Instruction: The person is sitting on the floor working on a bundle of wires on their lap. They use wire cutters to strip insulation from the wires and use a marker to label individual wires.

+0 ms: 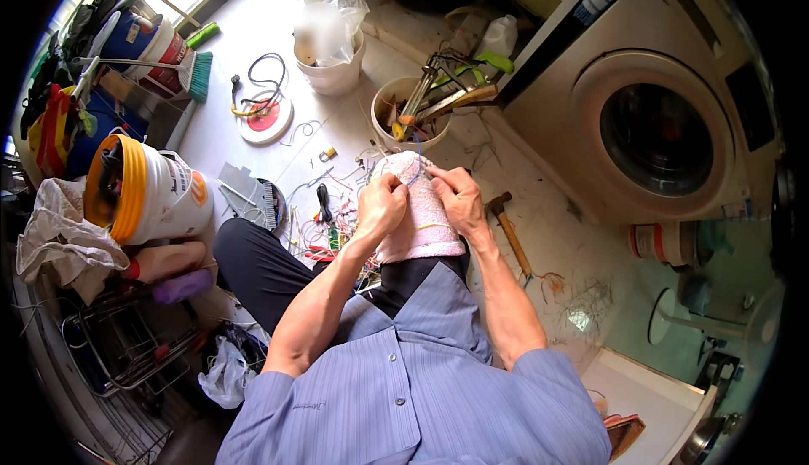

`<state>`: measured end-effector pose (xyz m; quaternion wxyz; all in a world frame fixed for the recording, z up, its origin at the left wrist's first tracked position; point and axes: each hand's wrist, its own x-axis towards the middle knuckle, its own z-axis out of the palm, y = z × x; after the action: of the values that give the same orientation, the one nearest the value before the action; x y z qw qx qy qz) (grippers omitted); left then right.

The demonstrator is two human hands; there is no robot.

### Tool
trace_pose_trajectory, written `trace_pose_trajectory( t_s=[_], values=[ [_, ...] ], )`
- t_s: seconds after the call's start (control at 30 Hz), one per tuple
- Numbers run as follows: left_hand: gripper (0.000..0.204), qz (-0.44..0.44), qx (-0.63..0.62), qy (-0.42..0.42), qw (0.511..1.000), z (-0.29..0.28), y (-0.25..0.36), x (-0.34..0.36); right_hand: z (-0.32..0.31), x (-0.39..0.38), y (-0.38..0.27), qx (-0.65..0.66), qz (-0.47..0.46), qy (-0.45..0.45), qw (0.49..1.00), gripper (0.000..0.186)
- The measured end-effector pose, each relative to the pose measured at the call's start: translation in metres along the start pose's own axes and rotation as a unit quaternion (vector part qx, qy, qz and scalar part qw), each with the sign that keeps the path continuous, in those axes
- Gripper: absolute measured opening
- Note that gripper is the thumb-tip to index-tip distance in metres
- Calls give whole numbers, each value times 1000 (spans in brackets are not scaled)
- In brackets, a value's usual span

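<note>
Over the right leg [403,286] a pink cloth [421,244] is laid, its long axis pointed away from the body, and it is flanked by the two hands. The left hand [383,205] is set at its left side, fingers curled in; the right hand [460,201] is set at its right side, thumb and forefinger brought together. Between them, over the far part of the cloth, one blue wire [419,150] is seen, its upper stretch run roughly along the cloth and its lower end bent toward the left fingertips, where it appears to be pinched. That end is nearer the left hand, the upper stretch nearer the right; whether the wire is also gripped by the right cannot be told. Counted by size, one washing machine [539,132] is found at the right; three nearby buckets are seen, one yellow-rimmed [175,199] at the left, one lined with a bag [335,79] ahead, one filled with tools [381,109] just beyond the cloth. One hammer [512,241] is laid right of the right hand, and one black cable [324,204] left of the left hand. The loose wires [341,241] are too tangled to be counted.
</note>
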<state>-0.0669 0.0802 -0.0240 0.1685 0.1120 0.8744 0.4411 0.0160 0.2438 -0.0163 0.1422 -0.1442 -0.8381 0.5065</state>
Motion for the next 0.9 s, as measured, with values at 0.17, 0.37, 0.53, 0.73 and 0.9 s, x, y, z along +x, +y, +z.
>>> trace_pose_trajectory(
  t_s=[0.17,0.37,0.53,0.73,0.9],
  values=[
    [21,-26,-11,-13,1000,2,1,7,-2,12,-4,-88,-16,20,996,24],
    [21,-6,-25,-4,1000,4,-3,4,9,10,9,-128,-20,-38,991,26],
    [19,-54,-155,-35,986,4,-12,0,10,12,12,-140,-25,-52,989,25],
    [19,-31,-216,-13,976,4,-19,-11,14,11,5,-154,-36,-48,986,24],
    [18,-27,-229,1,973,3,-20,-19,17,6,1,-176,-58,-34,982,23]
  ],
)
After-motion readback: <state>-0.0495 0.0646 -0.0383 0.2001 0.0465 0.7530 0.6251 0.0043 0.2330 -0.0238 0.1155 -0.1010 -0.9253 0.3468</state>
